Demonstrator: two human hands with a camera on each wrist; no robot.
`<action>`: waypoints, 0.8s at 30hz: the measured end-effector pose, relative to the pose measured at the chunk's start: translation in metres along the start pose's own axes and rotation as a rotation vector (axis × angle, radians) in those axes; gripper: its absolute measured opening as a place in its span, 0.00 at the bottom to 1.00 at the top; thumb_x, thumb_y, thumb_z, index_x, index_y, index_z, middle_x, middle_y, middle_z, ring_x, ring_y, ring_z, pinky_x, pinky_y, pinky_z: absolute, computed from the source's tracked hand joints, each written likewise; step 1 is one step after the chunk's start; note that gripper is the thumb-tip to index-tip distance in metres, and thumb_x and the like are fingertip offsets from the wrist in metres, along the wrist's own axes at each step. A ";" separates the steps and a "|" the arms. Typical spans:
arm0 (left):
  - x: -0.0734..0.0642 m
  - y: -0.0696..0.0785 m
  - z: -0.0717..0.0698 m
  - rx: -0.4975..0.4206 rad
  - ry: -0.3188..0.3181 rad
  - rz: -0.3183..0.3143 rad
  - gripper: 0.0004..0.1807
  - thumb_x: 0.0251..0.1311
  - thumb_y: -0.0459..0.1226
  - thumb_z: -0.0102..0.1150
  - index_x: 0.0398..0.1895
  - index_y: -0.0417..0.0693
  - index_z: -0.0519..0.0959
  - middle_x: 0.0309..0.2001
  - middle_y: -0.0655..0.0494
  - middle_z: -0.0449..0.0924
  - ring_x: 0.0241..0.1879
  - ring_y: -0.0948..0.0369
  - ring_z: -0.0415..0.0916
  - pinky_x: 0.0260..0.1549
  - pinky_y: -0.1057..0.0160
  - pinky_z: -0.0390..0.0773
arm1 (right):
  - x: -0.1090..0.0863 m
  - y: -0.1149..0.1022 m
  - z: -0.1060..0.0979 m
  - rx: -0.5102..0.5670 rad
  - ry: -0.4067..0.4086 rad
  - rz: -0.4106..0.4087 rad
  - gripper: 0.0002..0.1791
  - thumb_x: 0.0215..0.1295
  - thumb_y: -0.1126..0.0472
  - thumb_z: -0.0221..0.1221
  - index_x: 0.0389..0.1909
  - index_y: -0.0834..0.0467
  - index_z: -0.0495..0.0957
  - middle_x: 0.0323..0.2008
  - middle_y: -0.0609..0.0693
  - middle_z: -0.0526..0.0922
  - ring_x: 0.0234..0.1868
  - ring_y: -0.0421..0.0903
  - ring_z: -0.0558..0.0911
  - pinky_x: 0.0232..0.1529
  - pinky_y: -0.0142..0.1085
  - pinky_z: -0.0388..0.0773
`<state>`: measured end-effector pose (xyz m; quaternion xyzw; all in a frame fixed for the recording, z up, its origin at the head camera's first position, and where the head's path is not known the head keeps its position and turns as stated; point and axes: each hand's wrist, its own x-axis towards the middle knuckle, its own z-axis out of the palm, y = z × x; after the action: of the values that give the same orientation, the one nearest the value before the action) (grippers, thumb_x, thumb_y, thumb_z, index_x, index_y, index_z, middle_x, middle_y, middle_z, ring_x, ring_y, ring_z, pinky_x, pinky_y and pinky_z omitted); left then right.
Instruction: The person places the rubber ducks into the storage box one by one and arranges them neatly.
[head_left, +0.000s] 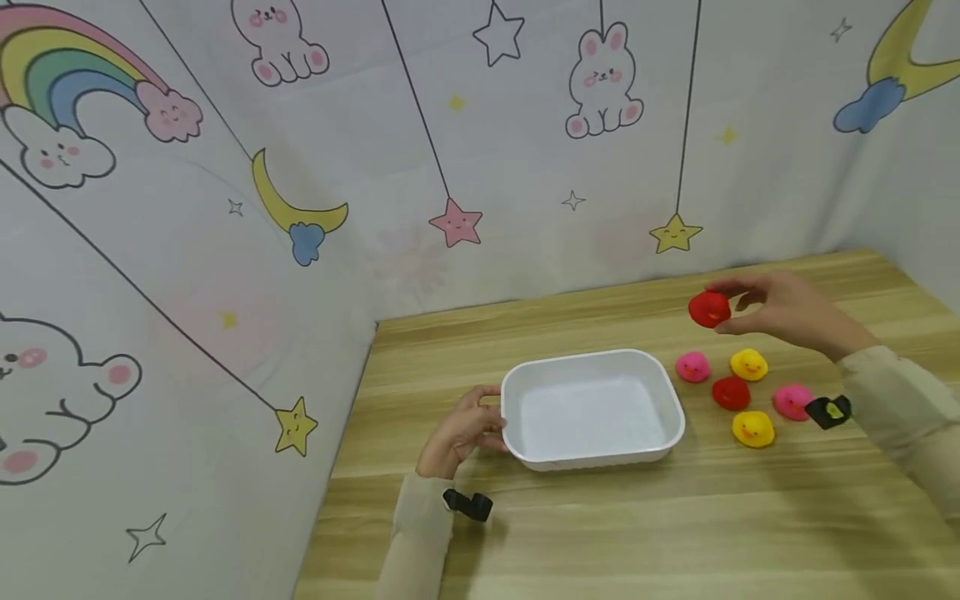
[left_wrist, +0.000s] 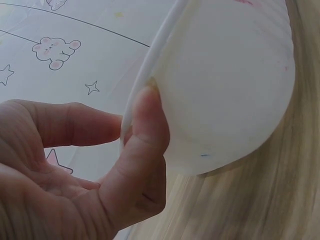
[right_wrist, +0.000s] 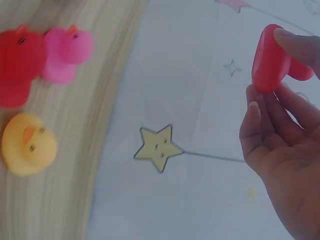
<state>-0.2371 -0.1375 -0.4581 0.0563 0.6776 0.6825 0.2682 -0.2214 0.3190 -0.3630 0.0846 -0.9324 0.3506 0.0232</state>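
My left hand (head_left: pixel 471 425) pinches the left rim of a white plastic basin (head_left: pixel 517 454), thumb and fingers on either side of the wall, as the left wrist view also shows. The basin has nothing in it. Above the table at the right, my right hand (head_left: pixel 798 312) holds a red rubber duck (head_left: pixel 708 308) between thumb and fingertips. In the right wrist view this duck (right_wrist: pixel 270 60) is tilted. Below it, on the table, lie a second red duck (head_left: pixel 731 392), two pink ducks (head_left: pixel 693 367) and two yellow ducks (head_left: pixel 753 429).
The wood-grain table (head_left: pixel 570 533) meets a cloth backdrop (head_left: pixel 525 275) printed with stars, moons and bunnies at its back and left. Each wrist wears a small black device, one on the left sleeve (head_left: pixel 423 517). The loose ducks sit just right of the basin.
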 end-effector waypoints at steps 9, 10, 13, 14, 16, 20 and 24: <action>0.003 -0.003 -0.001 -0.001 0.069 -0.034 0.33 0.53 0.19 0.51 0.66 0.30 0.60 0.42 0.38 0.78 0.27 0.57 0.77 0.21 0.64 0.87 | 0.021 -0.034 0.022 0.172 -0.062 -0.045 0.31 0.59 0.59 0.72 0.64 0.59 0.77 0.53 0.55 0.82 0.47 0.53 0.78 0.44 0.42 0.79; 0.004 -0.003 -0.001 0.002 0.068 -0.031 0.33 0.53 0.19 0.51 0.66 0.30 0.60 0.42 0.38 0.78 0.27 0.57 0.77 0.22 0.63 0.87 | 0.022 -0.037 0.025 0.183 -0.067 -0.048 0.31 0.59 0.60 0.72 0.64 0.59 0.77 0.53 0.55 0.82 0.47 0.53 0.79 0.44 0.42 0.80; 0.004 -0.003 0.000 0.010 0.064 -0.032 0.33 0.54 0.18 0.51 0.66 0.30 0.61 0.40 0.40 0.79 0.27 0.57 0.78 0.22 0.63 0.87 | 0.024 -0.045 0.033 0.207 -0.073 -0.062 0.30 0.59 0.62 0.72 0.63 0.60 0.78 0.52 0.55 0.83 0.47 0.53 0.79 0.45 0.41 0.80; 0.004 -0.003 0.000 0.013 0.063 -0.031 0.32 0.54 0.18 0.51 0.66 0.30 0.61 0.41 0.40 0.79 0.27 0.57 0.78 0.22 0.63 0.87 | 0.025 -0.046 0.036 0.206 -0.075 -0.069 0.30 0.59 0.61 0.72 0.62 0.60 0.78 0.52 0.55 0.83 0.47 0.53 0.79 0.45 0.40 0.80; 0.003 -0.002 0.000 0.012 0.064 -0.033 0.33 0.53 0.19 0.51 0.66 0.31 0.61 0.40 0.40 0.80 0.27 0.57 0.79 0.22 0.63 0.87 | 0.027 -0.050 0.040 0.204 -0.080 -0.095 0.30 0.59 0.61 0.72 0.62 0.61 0.78 0.53 0.55 0.83 0.47 0.53 0.78 0.46 0.40 0.78; 0.001 -0.001 -0.001 0.007 0.058 -0.024 0.33 0.53 0.19 0.52 0.66 0.31 0.61 0.39 0.42 0.80 0.27 0.58 0.79 0.22 0.63 0.87 | 0.034 -0.055 0.047 0.223 -0.100 -0.147 0.29 0.59 0.62 0.71 0.62 0.62 0.77 0.53 0.57 0.82 0.48 0.53 0.78 0.46 0.39 0.79; 0.001 -0.001 -0.003 0.007 0.048 -0.020 0.34 0.54 0.19 0.51 0.67 0.30 0.60 0.40 0.40 0.79 0.28 0.57 0.80 0.24 0.63 0.88 | 0.042 -0.062 0.056 0.239 -0.120 -0.165 0.28 0.58 0.63 0.71 0.60 0.62 0.78 0.53 0.56 0.83 0.47 0.53 0.78 0.46 0.39 0.80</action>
<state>-0.2386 -0.1394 -0.4598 0.0340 0.6869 0.6784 0.2585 -0.2516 0.2305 -0.3606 0.1838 -0.8736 0.4503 -0.0141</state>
